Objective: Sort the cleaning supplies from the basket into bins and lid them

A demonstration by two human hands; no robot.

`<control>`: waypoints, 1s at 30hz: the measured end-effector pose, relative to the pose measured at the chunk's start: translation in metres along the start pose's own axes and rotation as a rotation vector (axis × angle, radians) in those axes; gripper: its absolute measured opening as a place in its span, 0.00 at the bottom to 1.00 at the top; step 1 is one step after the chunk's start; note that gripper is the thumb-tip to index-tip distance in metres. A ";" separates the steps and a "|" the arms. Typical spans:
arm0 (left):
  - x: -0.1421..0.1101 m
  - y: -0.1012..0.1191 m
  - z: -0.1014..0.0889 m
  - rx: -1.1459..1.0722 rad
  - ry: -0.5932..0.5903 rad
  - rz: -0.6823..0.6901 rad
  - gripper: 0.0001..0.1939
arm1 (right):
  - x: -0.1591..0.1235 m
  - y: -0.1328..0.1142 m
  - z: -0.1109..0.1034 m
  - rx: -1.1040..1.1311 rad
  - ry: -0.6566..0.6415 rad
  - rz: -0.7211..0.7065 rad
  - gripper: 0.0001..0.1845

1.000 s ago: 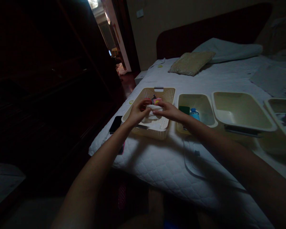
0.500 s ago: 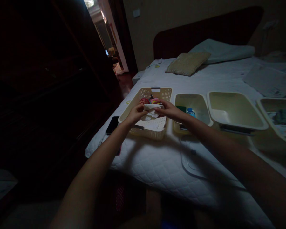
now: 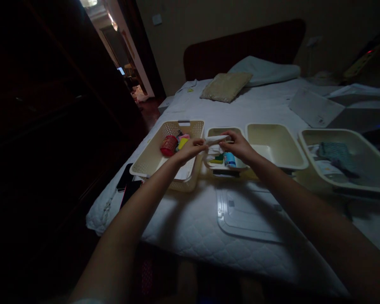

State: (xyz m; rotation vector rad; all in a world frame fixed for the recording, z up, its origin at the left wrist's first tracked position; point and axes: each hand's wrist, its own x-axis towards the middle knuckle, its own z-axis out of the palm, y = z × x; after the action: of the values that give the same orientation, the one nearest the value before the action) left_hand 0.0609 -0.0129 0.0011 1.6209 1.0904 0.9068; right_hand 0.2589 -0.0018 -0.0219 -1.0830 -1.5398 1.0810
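A white bundle (image 3: 213, 147) is gripped by the fingers of the left hand (image 3: 191, 150) and right hand (image 3: 239, 148) over the small bin (image 3: 223, 131); left of that bin, the basket (image 3: 181, 185) is placed.

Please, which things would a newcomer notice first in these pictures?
The eye probably goes first to the left hand and right hand, holding a white item between them over the small cream bin. Next come the red container inside the perforated basket, to their left, and the blue container inside that bin.
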 end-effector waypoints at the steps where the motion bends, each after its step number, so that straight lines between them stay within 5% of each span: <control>1: 0.007 -0.001 0.006 0.041 -0.023 0.009 0.07 | -0.002 0.003 -0.008 -0.018 0.023 0.002 0.17; 7: 0.041 -0.010 0.033 0.332 -0.086 0.051 0.04 | -0.017 0.018 -0.041 -0.174 0.093 0.011 0.17; 15: 0.074 -0.024 0.050 0.193 -0.146 0.064 0.10 | -0.016 0.030 -0.052 -0.290 0.178 0.009 0.14; 23: 0.079 -0.035 0.043 0.222 -0.221 -0.113 0.15 | -0.003 0.024 -0.038 -0.681 -0.020 0.078 0.09; 30: 0.097 -0.052 0.048 0.372 -0.354 -0.036 0.10 | 0.014 0.040 -0.027 -0.833 -0.246 0.108 0.06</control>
State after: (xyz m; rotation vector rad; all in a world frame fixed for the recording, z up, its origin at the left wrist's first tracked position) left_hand 0.1241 0.0727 -0.0552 1.9662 1.0726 0.3812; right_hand 0.2884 0.0249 -0.0533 -1.6351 -2.2405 0.6416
